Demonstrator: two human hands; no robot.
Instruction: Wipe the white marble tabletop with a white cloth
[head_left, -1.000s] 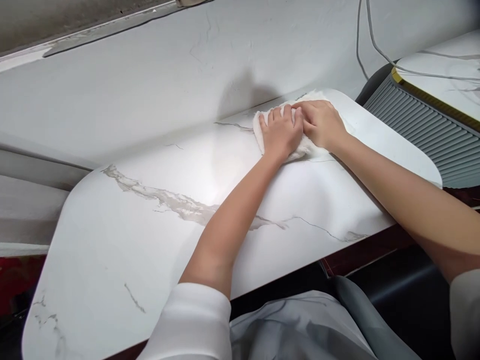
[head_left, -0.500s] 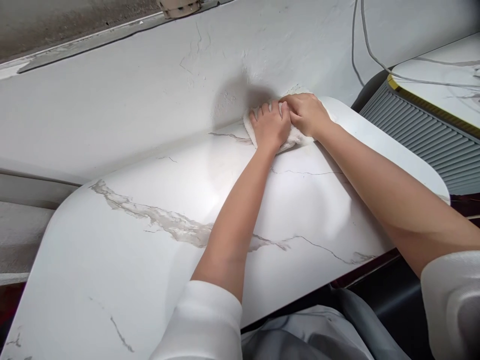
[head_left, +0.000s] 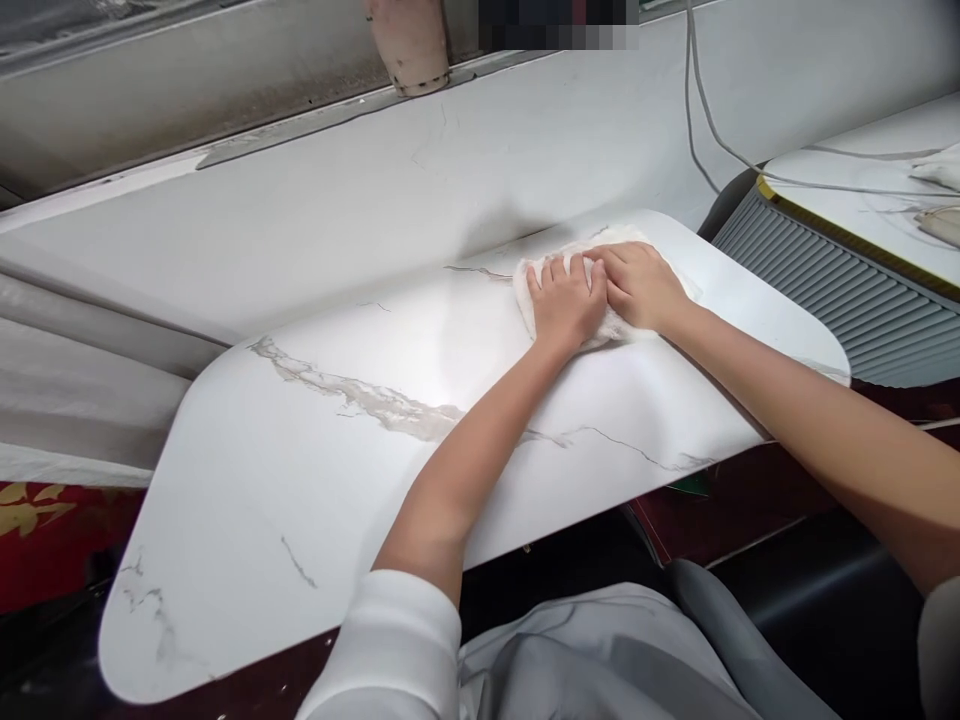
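A white cloth [head_left: 527,312] lies bunched on the marble-patterned white tabletop [head_left: 360,480], near its far edge by the wall. My left hand [head_left: 568,300] bears down on the cloth's left part, fingers slightly apart and bent over it, gripping it against the surface. Beside it, touching, my right hand [head_left: 641,283] is closed over the right part of the same cloth. Its fingertips are partly hidden behind my left hand. Some cloth sticks out beyond both hands.
A pale wall [head_left: 322,220] runs behind the table, below a ledge bearing a cup-like container [head_left: 412,50]. Thin grey cables [head_left: 701,100] hang at the right, near a ribbed grey panel [head_left: 832,275] and a second white tabletop [head_left: 847,180]. Light fabric [head_left: 82,370] hangs at the left.
My view has tilted and drawn back, showing more of the ledge and table. Both hands with the cloth have shifted slightly nearer, away from the wall, keeping the same hold.
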